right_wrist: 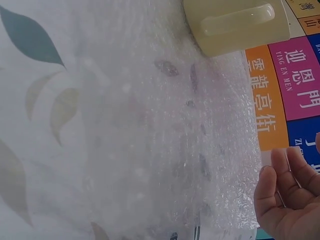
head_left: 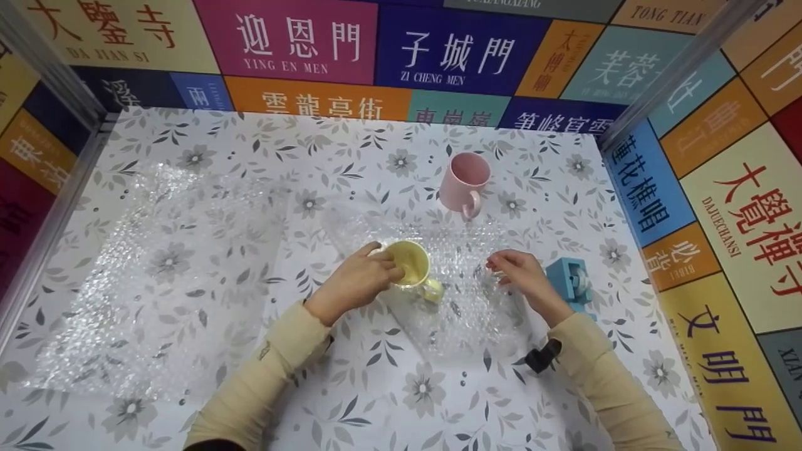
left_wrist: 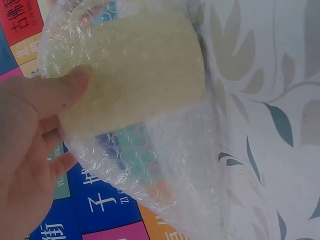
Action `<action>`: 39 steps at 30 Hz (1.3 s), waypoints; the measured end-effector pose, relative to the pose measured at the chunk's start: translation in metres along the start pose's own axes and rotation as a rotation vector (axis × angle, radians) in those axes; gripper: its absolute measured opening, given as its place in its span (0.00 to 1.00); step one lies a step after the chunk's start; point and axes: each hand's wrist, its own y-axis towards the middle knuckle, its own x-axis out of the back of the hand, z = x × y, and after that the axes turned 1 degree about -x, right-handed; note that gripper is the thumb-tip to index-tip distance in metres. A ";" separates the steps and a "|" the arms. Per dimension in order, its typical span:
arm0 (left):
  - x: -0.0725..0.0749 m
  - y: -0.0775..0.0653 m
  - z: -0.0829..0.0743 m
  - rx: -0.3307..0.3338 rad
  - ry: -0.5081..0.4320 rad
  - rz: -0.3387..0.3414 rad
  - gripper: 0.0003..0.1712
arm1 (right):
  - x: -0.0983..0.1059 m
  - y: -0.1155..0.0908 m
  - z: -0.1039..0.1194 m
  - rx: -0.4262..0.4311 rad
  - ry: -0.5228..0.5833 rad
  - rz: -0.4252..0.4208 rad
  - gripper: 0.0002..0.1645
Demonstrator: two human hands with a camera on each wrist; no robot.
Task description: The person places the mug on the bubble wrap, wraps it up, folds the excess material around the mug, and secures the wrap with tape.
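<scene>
Likely wrapping yellow mug [head_left: 410,262], now on wrap [head_left: 463,288] on desk [head_left: 351,401]. Pinching wrap to yellow mug with left hand [head_left: 358,279]; hovering with right hand [head_left: 527,279] loosely curved. Next: probably fold right-side wrap over.

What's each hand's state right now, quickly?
Left hand: holding the yellow mug, thumb over bubble wrap.
Right hand: open, fingers loosely bent, nothing visibly held.

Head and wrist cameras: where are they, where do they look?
Head: worn there, facing forward and down at the yellow mug; left hand, right hand and sleeves show.
Left wrist: worn there, facing yellow mug behind wrap; left hand shows.
Right wrist: worn there, facing wrap and yellow mug; right hand shows.
All share that mug.
</scene>
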 end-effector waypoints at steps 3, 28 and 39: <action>0.001 0.001 0.001 -0.001 -0.005 0.027 0.12 | 0.000 0.000 0.002 -0.013 0.000 0.006 0.26; 0.005 0.009 0.000 0.013 -0.011 0.136 0.08 | 0.027 0.048 0.012 -0.083 -0.390 -0.054 0.34; 0.004 0.006 -0.001 0.026 -0.025 0.124 0.09 | 0.027 0.064 0.007 -0.174 -0.280 0.000 0.22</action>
